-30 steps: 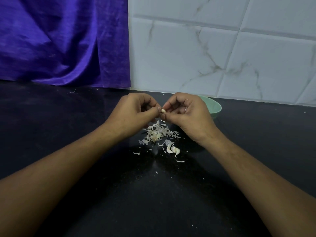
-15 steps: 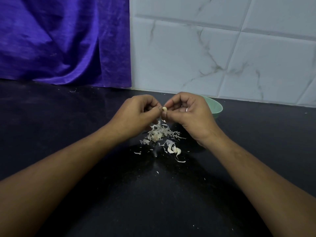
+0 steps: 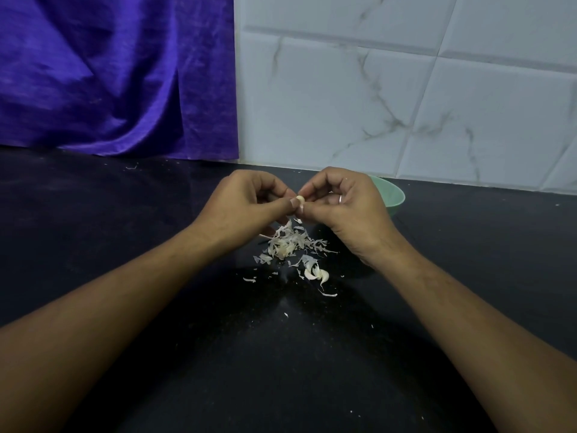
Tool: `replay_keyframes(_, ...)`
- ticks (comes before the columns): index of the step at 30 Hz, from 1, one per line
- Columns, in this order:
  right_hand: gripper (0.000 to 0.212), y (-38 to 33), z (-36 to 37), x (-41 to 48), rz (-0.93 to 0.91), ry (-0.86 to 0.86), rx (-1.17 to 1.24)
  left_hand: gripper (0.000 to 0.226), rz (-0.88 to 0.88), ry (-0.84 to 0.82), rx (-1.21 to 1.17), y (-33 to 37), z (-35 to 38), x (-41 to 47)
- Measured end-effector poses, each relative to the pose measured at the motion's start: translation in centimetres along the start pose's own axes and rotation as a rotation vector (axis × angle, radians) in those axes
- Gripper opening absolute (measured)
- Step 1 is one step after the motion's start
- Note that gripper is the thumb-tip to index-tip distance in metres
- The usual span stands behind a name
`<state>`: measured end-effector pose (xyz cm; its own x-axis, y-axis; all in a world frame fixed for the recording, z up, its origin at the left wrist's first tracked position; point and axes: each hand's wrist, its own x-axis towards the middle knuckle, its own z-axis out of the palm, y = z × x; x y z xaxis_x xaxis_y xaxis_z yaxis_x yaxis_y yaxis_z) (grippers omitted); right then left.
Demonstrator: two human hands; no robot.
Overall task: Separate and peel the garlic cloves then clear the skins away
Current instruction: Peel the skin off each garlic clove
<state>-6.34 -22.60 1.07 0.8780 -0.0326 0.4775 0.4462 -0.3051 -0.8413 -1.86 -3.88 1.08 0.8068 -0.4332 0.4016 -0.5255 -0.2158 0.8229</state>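
A small pale garlic clove (image 3: 301, 199) is pinched between the fingertips of both hands above the black counter. My left hand (image 3: 246, 203) holds it from the left with thumb and curled fingers. My right hand (image 3: 346, 204), with a ring on one finger, pinches it from the right. Directly below lies a heap of papery garlic skins (image 3: 290, 243). Two unpeeled cloves (image 3: 317, 273) lie just in front of the heap. A green bowl (image 3: 392, 195) stands behind my right hand, mostly hidden by it; its contents are out of sight.
The black counter (image 3: 281, 354) is dotted with stray skin flakes (image 3: 327, 294). A purple cloth (image 3: 109, 73) hangs at the back left. White marbled tiles (image 3: 406, 89) form the wall behind.
Both hands stay almost where they were, still working the same clove. The clove has turned slightly between the fingertips. The skin heap looks unchanged.
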Motion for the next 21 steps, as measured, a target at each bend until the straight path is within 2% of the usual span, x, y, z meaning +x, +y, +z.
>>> replay_keyframes(21, 0.016, 0.06, 0.01, 0.08, 0.019, -0.024, 0.036, 0.006, 0.124, 0.067, 0.144, -0.22, -0.25, -0.01)
